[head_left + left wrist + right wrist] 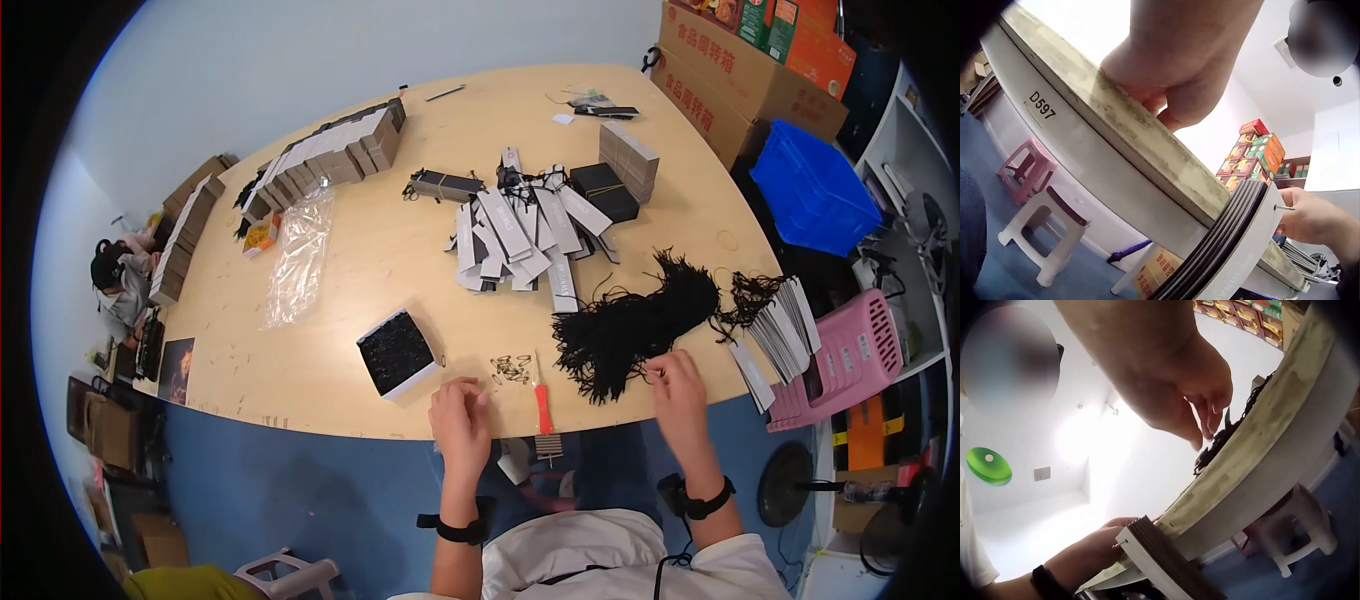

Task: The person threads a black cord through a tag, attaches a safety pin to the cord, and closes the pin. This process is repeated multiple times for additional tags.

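Observation:
My left hand (pixel 460 415) is at the table's front edge, its fingers loosely bent, with nothing visible in them. Beside it lie small metal pins (pixel 510 370) and a red-handled tool (pixel 543 405) with a pale tip. To its upper left is a white box (pixel 410 380) filled with small black pieces. My right hand (pixel 680 385) reaches to the lower edge of a heap of black cords (pixel 640 320). In the right wrist view its thumb and fingertips come close together right at the cords (pixel 1216 450); whether they pinch one, I cannot tell.
Grey-white tags (pixel 520 230) lie piled mid-table, beside a black box (pixel 604 192). More corded tags (pixel 780 335) lie at the right edge, by a pink basket (pixel 850 360). Stacked blocks (pixel 330 155) line the back left. A stack of strips (pixel 1247 231) shows near the table edge.

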### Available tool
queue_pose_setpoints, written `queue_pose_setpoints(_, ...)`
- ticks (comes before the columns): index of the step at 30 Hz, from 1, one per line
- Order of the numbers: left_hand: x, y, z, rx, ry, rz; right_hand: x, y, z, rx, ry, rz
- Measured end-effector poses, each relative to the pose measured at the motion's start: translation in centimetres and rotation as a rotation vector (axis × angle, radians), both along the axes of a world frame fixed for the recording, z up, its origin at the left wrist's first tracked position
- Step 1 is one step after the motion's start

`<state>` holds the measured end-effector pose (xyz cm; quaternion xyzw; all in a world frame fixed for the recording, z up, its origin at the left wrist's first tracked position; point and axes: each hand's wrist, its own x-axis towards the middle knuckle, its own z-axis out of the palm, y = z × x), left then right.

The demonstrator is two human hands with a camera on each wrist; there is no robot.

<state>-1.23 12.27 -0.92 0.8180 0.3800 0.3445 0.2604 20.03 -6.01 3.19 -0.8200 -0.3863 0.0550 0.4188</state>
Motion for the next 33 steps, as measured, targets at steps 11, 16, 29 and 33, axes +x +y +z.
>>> queue_pose_setpoints(11, -0.1, -0.1, -0.3, -0.051, -0.076, -0.022, 2.5, -3.2, -1.9, -0.084, 0.050, 0.131)
queue_pose_setpoints(16, 0.4, -0.4, 0.0, -0.045, -0.049, 0.009, 1.3, -1.1, -0.7, -0.005, 0.004, 0.125)
queue_pose_setpoints(29, -0.6, -4.0, 1.9, -0.313, -0.247, -0.135, 0.5, -3.5, -1.7, 0.214, 0.693, 0.171)
queue_pose_setpoints(33, 0.1, -5.1, 0.5, -0.281, -0.299, -0.205, 0.0, -2.4, -1.0, 0.024, 0.198, 0.127)
